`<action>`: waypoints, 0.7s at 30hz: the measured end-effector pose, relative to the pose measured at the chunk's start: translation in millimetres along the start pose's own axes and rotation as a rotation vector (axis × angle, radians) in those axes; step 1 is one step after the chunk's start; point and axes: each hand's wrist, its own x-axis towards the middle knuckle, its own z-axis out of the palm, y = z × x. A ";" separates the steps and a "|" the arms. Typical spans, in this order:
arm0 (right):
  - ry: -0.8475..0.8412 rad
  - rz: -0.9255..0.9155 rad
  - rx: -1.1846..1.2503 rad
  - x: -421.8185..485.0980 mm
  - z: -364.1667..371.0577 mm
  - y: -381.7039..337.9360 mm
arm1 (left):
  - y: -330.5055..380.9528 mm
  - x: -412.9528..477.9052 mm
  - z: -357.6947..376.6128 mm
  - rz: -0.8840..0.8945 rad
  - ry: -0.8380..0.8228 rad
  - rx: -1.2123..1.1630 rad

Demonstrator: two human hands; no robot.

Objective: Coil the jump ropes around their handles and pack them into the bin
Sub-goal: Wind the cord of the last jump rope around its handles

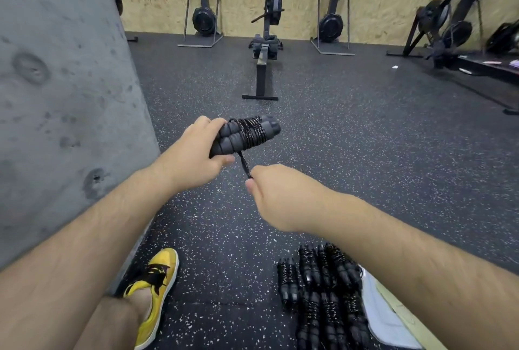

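My left hand [193, 153] grips the near end of a pair of black foam jump rope handles [247, 134] held side by side, with black speckled rope wound around their middle. A short loose end of that rope [244, 165] runs down from the coil into my right hand [276, 195], which pinches it just below the handles. Several coiled black jump ropes [323, 288] lie in rows on the floor at the bottom right, partly hidden by my right forearm. No bin is in view.
A grey concrete pillar [64, 96] stands close on the left. A rowing machine [265, 49] sits straight ahead on the speckled rubber floor [365, 139], other gym machines along the far wall. My yellow shoe [157, 288] is bottom left; a pale cloth [384, 313] lies bottom right.
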 end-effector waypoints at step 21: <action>0.309 -0.266 -0.430 -11.8 -66.6 26.1 | 21.3 -14.6 7.2 0.155 -0.338 0.121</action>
